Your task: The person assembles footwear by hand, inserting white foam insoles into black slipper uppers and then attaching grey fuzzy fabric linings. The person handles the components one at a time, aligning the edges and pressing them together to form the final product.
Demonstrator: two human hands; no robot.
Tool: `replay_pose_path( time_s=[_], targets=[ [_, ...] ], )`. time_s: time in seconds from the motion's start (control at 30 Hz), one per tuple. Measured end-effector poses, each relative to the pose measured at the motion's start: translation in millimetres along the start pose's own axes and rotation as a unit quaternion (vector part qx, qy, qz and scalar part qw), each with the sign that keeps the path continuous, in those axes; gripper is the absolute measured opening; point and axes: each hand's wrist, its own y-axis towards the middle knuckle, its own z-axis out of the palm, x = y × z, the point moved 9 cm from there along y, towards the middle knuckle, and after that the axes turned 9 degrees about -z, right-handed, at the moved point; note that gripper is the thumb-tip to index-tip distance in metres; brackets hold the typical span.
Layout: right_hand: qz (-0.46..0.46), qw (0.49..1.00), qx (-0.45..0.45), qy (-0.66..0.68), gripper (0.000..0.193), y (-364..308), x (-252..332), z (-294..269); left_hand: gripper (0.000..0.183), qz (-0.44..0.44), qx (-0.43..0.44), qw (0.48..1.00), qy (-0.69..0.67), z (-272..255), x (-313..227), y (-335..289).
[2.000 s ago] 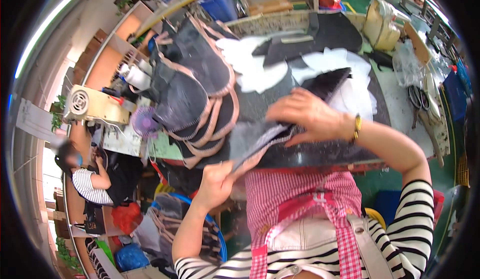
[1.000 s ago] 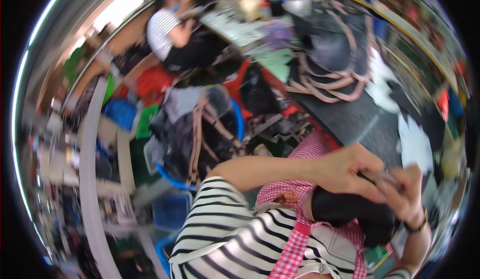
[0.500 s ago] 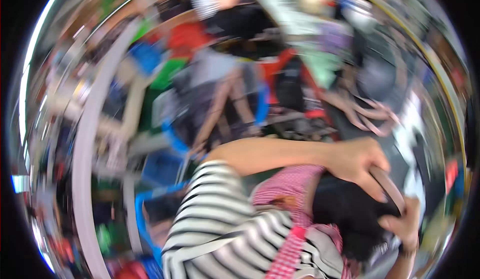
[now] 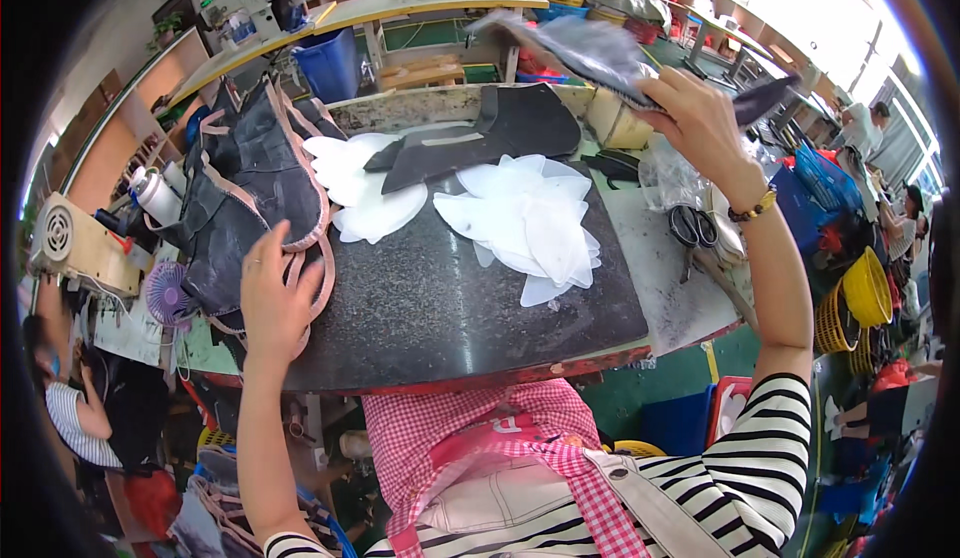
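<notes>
My right hand (image 4: 694, 126) is raised over the far right of the work table, closed on a dark shoe-upper piece (image 4: 590, 50). That piece is blurred and looks grey and glossy on one face. At the left, my left hand (image 4: 277, 296) has its fingers apart beside a pile of black shoe-upper pieces (image 4: 245, 190) with pinkish-tan edging. Whether its fingertips touch the edging I cannot tell. White curved sheet pieces (image 4: 530, 220) lie heaped mid-table, with another white stack (image 4: 365, 190) farther left. Flat black pieces (image 4: 485, 143) lie partly over that stack.
A dark board (image 4: 440, 328) covers the table's middle. Black-handled scissors (image 4: 692, 226) and a clear plastic bag (image 4: 668, 173) lie at the right. A purple fan (image 4: 168, 293) and a beige machine (image 4: 85, 245) stand left. Yellow baskets (image 4: 866, 288) and other people are farther right.
The view has swung from a blurred scene of tubs and people to the table. My hands, earlier close together at a strip-like edge, are now wide apart, the right one raised.
</notes>
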Motion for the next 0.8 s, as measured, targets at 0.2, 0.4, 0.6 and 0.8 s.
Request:
replay_pose_path(
  time_s=[0.2,0.4,0.6,0.8],
  targets=[
    [0.143,0.976,0.162,-0.024,0.039,-220,-82,216,0.059,0.004,-0.103,0.986,0.134,7,65,25],
    [0.219,0.949,0.205,0.097,0.046,-183,-65,231,0.078,-0.17,-0.131,0.957,0.197,-21,108,61],
    [0.211,0.957,0.149,0.132,0.045,-141,-42,199,0.073,-0.32,-0.079,0.921,0.206,-10,177,133],
    [0.158,0.925,0.154,0.31,0.032,-116,23,176,0.036,-0.218,-0.156,0.952,0.145,-83,205,152]
  ],
)
